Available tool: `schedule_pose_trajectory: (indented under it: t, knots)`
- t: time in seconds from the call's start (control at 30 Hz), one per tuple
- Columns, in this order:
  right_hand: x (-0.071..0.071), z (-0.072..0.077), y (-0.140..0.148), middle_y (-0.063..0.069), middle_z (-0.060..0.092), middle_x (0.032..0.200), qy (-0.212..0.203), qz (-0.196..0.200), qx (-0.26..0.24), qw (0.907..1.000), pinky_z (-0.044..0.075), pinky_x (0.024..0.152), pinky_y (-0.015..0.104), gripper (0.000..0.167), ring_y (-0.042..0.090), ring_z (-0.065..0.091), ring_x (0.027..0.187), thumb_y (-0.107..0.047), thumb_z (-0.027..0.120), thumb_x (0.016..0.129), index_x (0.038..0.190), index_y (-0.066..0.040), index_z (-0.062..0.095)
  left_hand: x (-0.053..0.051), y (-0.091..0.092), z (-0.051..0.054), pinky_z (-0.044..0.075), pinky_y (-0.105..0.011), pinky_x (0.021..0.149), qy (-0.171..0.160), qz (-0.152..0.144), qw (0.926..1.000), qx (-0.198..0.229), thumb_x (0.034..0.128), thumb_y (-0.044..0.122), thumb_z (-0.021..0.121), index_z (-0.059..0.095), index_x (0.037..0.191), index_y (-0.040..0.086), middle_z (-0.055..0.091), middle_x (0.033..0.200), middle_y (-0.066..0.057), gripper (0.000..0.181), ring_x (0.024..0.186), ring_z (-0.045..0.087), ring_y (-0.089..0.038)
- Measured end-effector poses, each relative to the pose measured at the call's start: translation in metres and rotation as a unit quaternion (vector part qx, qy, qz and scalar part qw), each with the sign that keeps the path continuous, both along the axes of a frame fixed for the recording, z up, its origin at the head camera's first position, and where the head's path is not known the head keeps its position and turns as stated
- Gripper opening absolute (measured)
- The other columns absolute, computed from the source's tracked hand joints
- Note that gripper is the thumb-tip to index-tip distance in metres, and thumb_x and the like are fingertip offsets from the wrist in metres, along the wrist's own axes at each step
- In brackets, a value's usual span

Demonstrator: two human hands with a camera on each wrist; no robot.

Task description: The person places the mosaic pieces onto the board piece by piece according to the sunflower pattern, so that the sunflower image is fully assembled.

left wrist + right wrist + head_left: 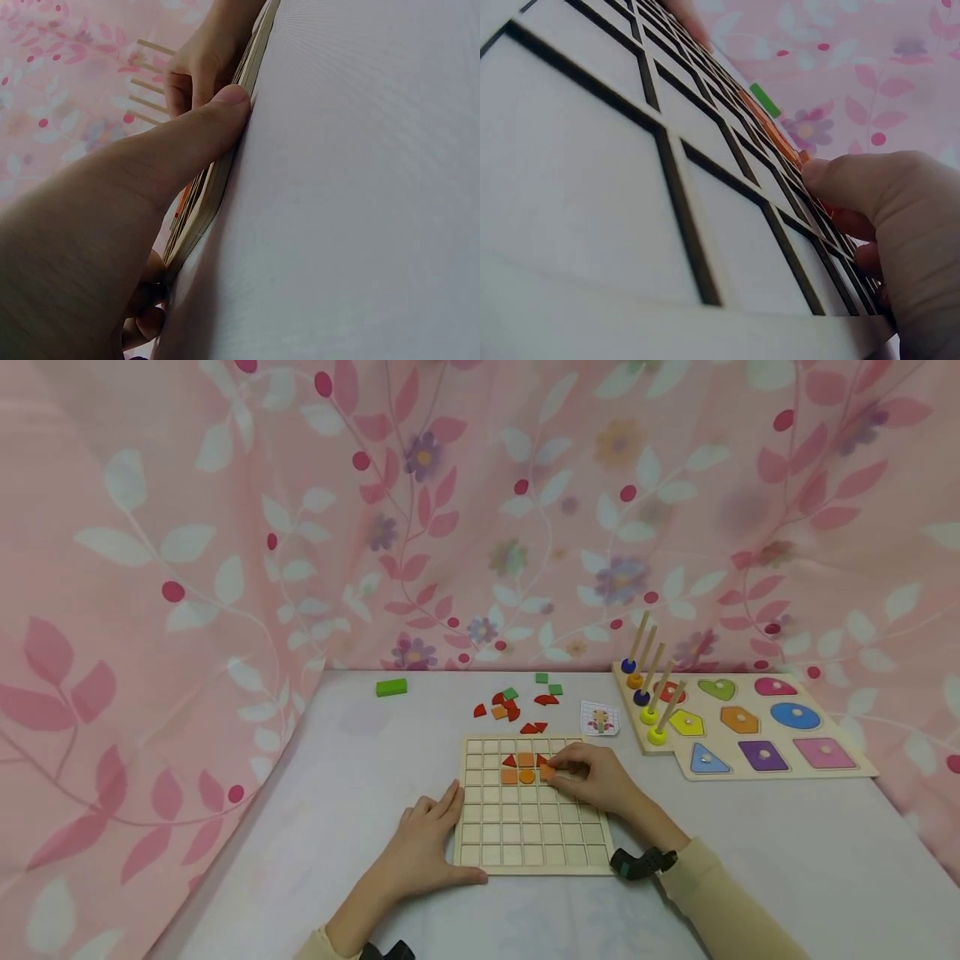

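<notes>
A wooden grid board (512, 833) lies flat on the table. My left hand (426, 847) rests at its near left corner, fingers along the left edge and thumb (214, 120) on the front edge. My right hand (600, 777) pinches an orange square tile (547, 772) over the grid, to the right of an orange round piece (527, 776). Other orange squares (525, 759) sit above and left of the round piece. Red triangles (509, 762) stand at the upper corners of this group; the right one is partly hidden by my fingers.
Loose red pieces (546, 700) and green squares (555, 690) lie behind the board. A pattern card (600, 718) is at their right. Farther right stands a wooden shape puzzle (806, 768) with upright pegs. A green block (392, 687) lies at the back left, before a floral curtain (480, 527).
</notes>
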State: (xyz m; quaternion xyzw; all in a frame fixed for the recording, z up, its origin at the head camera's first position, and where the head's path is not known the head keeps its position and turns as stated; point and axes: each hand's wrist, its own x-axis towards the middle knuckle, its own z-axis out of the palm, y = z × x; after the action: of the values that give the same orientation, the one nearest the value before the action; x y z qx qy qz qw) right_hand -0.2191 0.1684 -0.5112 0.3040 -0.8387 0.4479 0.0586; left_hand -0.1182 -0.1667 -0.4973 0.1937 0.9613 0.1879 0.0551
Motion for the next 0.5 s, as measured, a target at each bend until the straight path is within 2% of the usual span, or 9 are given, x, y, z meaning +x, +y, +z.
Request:
schedule_pose_trajectory:
  t: [0.17,0.5]
  knots:
    - [-0.0013,-0.0009,-0.0016,0.001,0.077,0.106,0.036,0.012,0.001,0.9993,0.054,0.077,0.027,0.019,0.012,0.066,0.092,-0.013,0.087,0.090,0.108,-0.010,0.082,-0.0008,-0.0007,-0.0004,0.032,-0.031,0.083,0.004,-0.002,1.0000,-0.001,0.0678,0.093,0.070,0.036,0.165,0.006,0.028,0.175,-0.008,0.135,0.109,0.041,-0.013]
    - [-0.0004,-0.0025,-0.0022,0.002,0.075,0.104,0.041,0.017,0.001,0.9990,0.053,0.077,0.026,0.014,0.013,0.065,0.093,-0.009,0.083,0.092,0.106,-0.010,0.082,0.0006,-0.0011,-0.0014,0.033,-0.031,0.084,0.010,-0.003,0.9999,-0.002,0.0677,0.094,0.070,0.036,0.165,0.006,0.029,0.174,-0.008,0.135,0.108,0.041,-0.012]
